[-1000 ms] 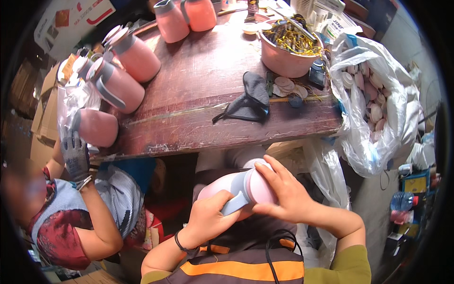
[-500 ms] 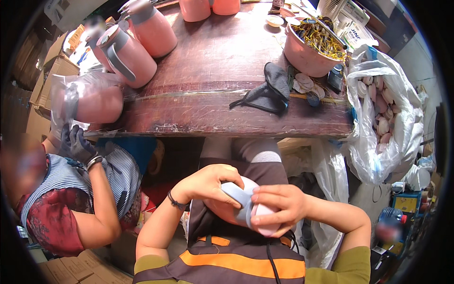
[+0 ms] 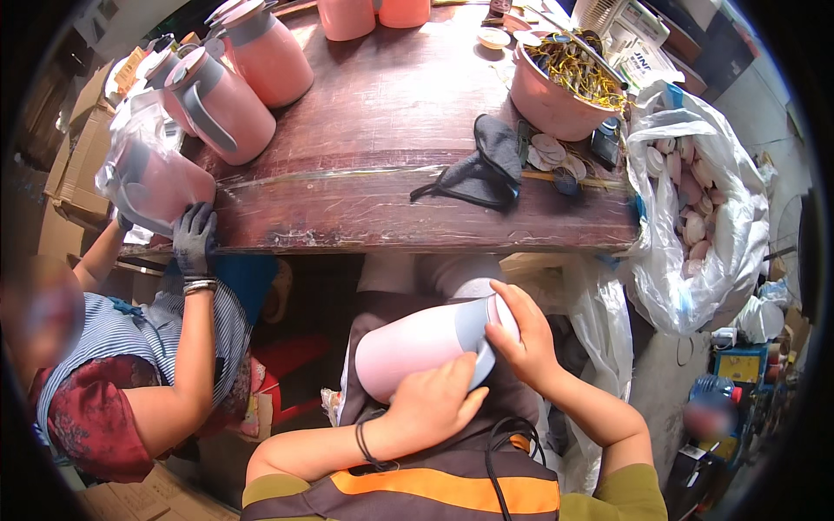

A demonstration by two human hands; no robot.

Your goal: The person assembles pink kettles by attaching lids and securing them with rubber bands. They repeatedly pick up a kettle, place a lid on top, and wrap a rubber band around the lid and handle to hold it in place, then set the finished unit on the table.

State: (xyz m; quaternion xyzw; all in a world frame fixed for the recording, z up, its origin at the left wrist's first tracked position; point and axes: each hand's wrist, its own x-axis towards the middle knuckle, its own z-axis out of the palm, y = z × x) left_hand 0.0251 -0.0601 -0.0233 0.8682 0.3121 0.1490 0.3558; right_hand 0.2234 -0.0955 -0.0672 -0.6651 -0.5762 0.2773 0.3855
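Fingers point(image 3: 452, 372) of the left hand point(image 3: 426, 406): curled at the curved blue-grey plastic handle point(image 3: 483, 372) of a pink cylindrical pitcher point(image 3: 404, 347) with a blue-grey collar point(image 3: 472, 323), tips partly hidden. Fingers of the right hand point(image 3: 532, 343): grasping the pale pink round lid point(image 3: 506, 319), thumb on the near side. Pitcher located above the person's lap point(image 3: 512, 398), tilted well over, base to the left, lid to the right. On the dark red wooden table point(image 3: 365, 130): a dark grey cloth piece with a strap point(image 3: 491, 169), near a round pink plastic tub point(image 3: 549, 102) containing yellow wiry strands point(image 3: 573, 69). At left, a co-worker's grey-gloved hand point(image 3: 195, 239) touches a second pink pitcher point(image 3: 178, 191), partly covered by clear plastic film point(image 3: 149, 130)
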